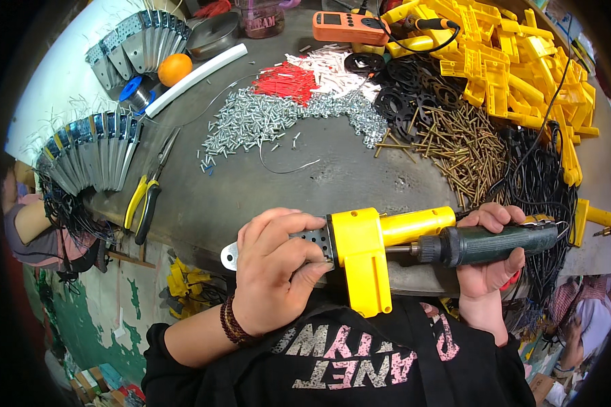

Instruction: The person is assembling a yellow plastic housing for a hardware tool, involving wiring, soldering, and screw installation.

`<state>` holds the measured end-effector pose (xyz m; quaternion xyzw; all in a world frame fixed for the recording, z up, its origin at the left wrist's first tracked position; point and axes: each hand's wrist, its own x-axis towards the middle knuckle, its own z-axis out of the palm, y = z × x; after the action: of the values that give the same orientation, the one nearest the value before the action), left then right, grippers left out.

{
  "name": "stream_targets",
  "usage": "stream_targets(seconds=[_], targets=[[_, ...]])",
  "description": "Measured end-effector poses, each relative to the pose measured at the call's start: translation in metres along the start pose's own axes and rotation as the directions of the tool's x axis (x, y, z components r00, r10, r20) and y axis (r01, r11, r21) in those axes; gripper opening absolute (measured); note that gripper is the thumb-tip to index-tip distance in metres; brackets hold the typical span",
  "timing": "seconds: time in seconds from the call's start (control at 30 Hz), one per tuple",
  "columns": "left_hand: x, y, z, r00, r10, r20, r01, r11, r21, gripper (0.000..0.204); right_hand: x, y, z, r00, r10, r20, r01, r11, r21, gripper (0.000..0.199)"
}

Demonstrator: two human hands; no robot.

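Right grip (490, 247) around screwdriver (502, 244), near table edge (200, 241), bare tabletop (360, 182) ahead.

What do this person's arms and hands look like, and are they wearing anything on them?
The left hand and right hand wear no gloves. A dark reddish-brown beaded bracelet loops around the left wrist in several strands. The black sleeves leave the forearms bare.

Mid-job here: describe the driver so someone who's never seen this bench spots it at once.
At the near edge of the grey table, find the right hand, right of the yellow housing. It holds the driver, its thin metal shaft pointing left. A thick, dark-green cylindrical body sets the driver apart from the yellow housing and slim black cables nearby.
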<state>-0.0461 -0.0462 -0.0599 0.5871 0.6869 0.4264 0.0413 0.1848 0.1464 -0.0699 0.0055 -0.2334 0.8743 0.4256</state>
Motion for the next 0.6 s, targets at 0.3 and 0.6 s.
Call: stream_targets(seconds=[0.3, 0.6], targets=[[0.0002, 0.0027, 0.0034, 0.999, 0.031, -0.008, -0.030, 0.994, 0.103, 0.026, -0.0008, 0.0005, -0.0051, 1.000, 0.015, 0.010, -0.015, 1.000, 0.011, 0.053], [-0.0010, 0.0010, 0.0022, 0.999, 0.034, 0.000, -0.034, 0.998, 0.046, 0.032, -0.0021, 0.0020, -0.0080, 1.000, 0.002, 0.020, -0.003, 0.999, 0.039, 0.053]])
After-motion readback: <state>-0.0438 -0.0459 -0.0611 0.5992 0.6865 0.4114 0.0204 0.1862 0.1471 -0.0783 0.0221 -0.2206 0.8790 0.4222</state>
